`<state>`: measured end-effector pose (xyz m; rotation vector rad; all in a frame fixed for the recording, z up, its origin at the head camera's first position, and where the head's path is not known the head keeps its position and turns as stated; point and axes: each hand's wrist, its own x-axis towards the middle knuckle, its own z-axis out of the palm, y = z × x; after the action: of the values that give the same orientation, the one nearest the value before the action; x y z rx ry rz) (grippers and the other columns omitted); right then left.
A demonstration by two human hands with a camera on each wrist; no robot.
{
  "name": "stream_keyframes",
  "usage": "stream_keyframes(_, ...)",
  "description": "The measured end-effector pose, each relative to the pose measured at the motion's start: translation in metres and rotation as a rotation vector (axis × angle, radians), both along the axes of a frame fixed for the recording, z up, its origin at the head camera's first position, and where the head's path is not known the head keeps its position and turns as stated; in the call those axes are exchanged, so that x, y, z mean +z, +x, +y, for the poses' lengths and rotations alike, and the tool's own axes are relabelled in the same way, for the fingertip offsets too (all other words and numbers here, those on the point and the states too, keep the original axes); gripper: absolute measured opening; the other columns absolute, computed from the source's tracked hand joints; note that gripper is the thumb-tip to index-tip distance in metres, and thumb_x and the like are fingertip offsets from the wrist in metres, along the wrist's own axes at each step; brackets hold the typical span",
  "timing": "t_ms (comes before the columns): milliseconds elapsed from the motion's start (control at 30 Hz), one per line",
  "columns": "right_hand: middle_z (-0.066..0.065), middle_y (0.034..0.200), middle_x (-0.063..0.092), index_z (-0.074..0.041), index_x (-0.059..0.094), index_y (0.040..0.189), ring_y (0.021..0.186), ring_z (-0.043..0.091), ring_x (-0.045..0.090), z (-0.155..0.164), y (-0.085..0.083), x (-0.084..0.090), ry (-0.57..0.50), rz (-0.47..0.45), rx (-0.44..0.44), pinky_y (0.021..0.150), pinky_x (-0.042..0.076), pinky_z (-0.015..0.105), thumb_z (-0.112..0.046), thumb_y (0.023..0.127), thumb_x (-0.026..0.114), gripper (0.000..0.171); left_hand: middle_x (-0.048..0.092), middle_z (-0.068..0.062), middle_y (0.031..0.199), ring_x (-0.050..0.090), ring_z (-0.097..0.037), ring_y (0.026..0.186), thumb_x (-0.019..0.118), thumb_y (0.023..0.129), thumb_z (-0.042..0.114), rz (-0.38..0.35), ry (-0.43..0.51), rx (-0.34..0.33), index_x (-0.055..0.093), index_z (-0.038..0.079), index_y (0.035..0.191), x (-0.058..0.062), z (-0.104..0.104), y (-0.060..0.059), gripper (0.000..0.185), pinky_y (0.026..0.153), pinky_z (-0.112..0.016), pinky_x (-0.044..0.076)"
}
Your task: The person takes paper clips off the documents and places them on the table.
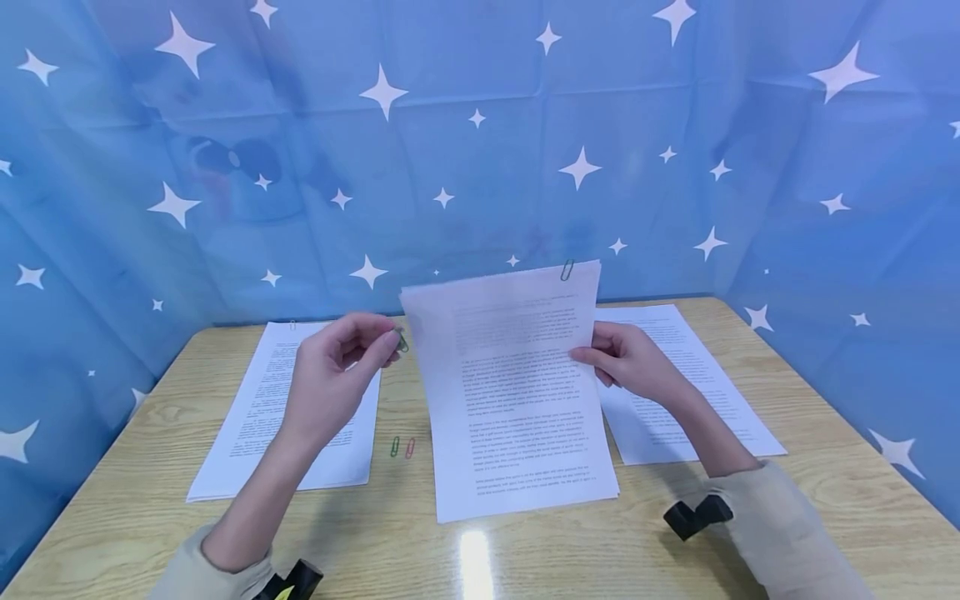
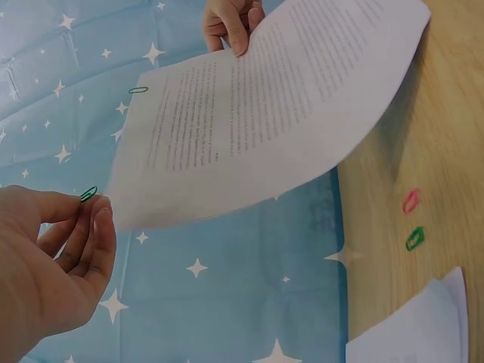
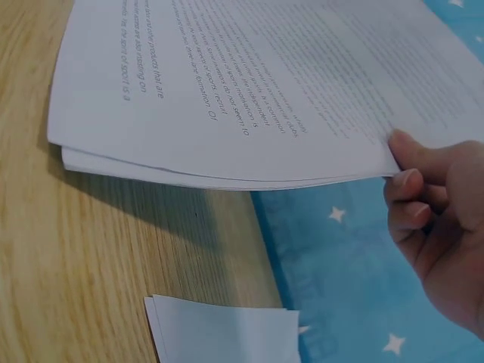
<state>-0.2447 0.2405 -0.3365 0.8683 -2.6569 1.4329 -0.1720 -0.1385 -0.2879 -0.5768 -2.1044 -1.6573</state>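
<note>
A sheaf of printed pages [image 1: 517, 392] stands tilted up from the wooden table [image 1: 480, 550], its near edge on the wood. My right hand [image 1: 618, 358] pinches its right edge, thumb on the printed side [image 3: 412, 162]. A green paper clip [image 1: 567, 269] sits on the sheaf's top right corner [image 2: 138, 90]. My left hand [image 1: 337, 375] is raised just left of the sheaf's top left corner and pinches another green paper clip [image 1: 402, 342] between thumb and forefinger [image 2: 89, 193].
One stack of printed pages [image 1: 296, 408] lies flat at the left, another [image 1: 682, 392] at the right behind the held sheaf. A green clip [image 1: 394, 447] and a red clip [image 1: 410, 448] lie on the wood between the left stack and the sheaf. Blue starred cloth [image 1: 480, 150] walls the table.
</note>
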Motion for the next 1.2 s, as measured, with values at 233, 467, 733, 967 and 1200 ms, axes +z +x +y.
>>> stream_keyframes(233, 0.005, 0.057, 0.050, -0.004, 0.067, 0.121, 0.043, 0.020, 0.040, 0.001, -0.001, 0.001, -0.013, 0.001, 0.013, 0.039, 0.029, 0.029, -0.009, 0.100, 0.064, 0.022, 0.069, -0.012, 0.088, 0.067, -0.015, 0.077, 0.067, 0.097, 0.002, -0.063, -0.082, 0.020, 0.072, 0.000, 0.103, -0.008, -0.006, 0.002, 0.009, 0.071, -0.021, 0.055)
stream_keyframes(467, 0.006, 0.057, 0.052, -0.005, 0.067, 0.122, 0.043, 0.020, 0.041, 0.001, -0.001, 0.001, -0.009, -0.002, 0.001, 0.039, 0.029, 0.028, -0.011, 0.101, 0.063, 0.022, 0.070, -0.004, 0.089, 0.066, -0.013, 0.077, 0.068, 0.097, 0.007, -0.133, -0.193, 0.027, 0.072, 0.002, 0.105, -0.019, -0.010, 0.005, 0.010, 0.068, -0.022, 0.054)
stream_keyframes(733, 0.005, 0.057, 0.052, -0.007, 0.067, 0.121, 0.043, 0.020, 0.042, 0.002, 0.000, 0.002, 0.011, 0.005, -0.021, 0.039, 0.030, 0.027, -0.013, 0.100, 0.064, 0.022, 0.069, -0.004, 0.087, 0.065, -0.015, 0.074, 0.067, 0.097, 0.005, -0.213, -0.283, 0.009, 0.072, 0.004, 0.104, -0.033, -0.015, 0.006, 0.009, 0.067, -0.025, 0.055)
stream_keyframes(967, 0.006, 0.058, 0.052, -0.006, 0.067, 0.121, 0.044, 0.020, 0.041, 0.002, -0.001, 0.001, 0.004, 0.002, -0.011, 0.039, 0.029, 0.027, -0.012, 0.100, 0.064, 0.022, 0.066, -0.001, 0.081, 0.063, -0.024, 0.072, 0.066, 0.097, 0.006, -0.289, -0.376, 0.000, 0.072, 0.006, 0.102, -0.044, -0.020, 0.006, 0.008, 0.066, -0.027, 0.053)
stream_keyframes(1200, 0.006, 0.057, 0.051, -0.006, 0.067, 0.121, 0.043, 0.020, 0.041, 0.003, -0.001, 0.001, 0.003, 0.012, -0.012, 0.039, 0.028, 0.028, -0.011, 0.100, 0.064, 0.021, 0.066, -0.003, 0.077, 0.063, -0.022, 0.070, 0.066, 0.097, 0.005, -0.345, -0.446, -0.017, 0.071, 0.004, 0.099, -0.052, -0.025, 0.006, 0.006, 0.066, -0.028, 0.052)
